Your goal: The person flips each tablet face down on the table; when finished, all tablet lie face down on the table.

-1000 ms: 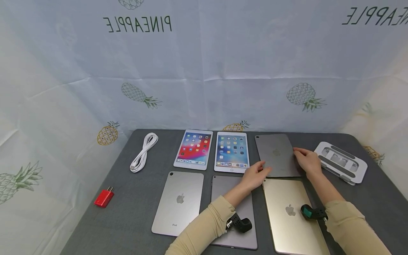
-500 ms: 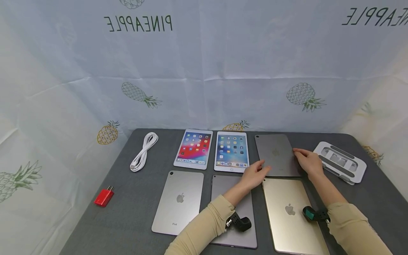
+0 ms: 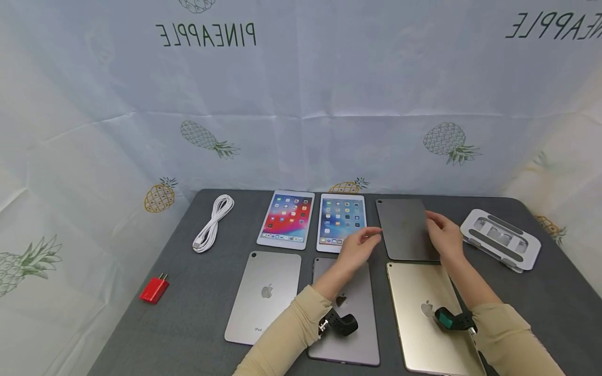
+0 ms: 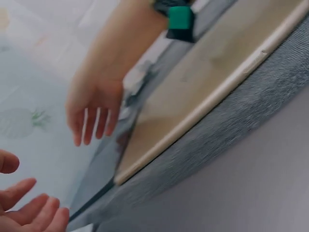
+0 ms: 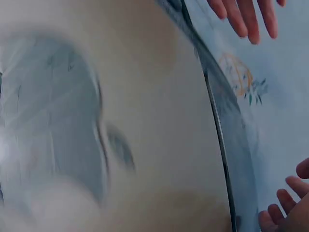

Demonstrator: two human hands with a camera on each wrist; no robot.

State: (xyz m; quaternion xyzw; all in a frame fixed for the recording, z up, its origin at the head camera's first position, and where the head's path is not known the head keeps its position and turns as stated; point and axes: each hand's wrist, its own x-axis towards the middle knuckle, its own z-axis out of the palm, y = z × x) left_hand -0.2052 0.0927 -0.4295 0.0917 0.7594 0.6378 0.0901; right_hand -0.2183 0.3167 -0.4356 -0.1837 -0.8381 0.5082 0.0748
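Note:
Nothing is held in either hand. My left hand point(image 3: 356, 251), fingers relaxed, hovers over the gap between the small white tablet point(image 3: 336, 216) and the dark grey tablet point(image 3: 401, 230). At the grey tablet's right side is my right hand point(image 3: 443, 235), its fingertips over that edge; contact there cannot be told. A gold tablet point(image 3: 414, 292) lies back up below it, and a space grey tablet point(image 3: 348, 334) lies partly beneath my left forearm. In the left wrist view the fingers of my left hand point(image 4: 29, 208) are loosely bent and apart.
Another small white tablet point(image 3: 286, 219) with a lit screen and a silver tablet point(image 3: 263, 297) lie to the left. Further left are a coiled white cable point(image 3: 213, 224) and a red charger point(image 3: 154, 290). A white folding stand point(image 3: 500, 239) lies at the right.
My left hand has moved left and slightly up, off the dark grey tablet's corner. My right hand has shifted a little left over its edge. The tablets have stayed in place.

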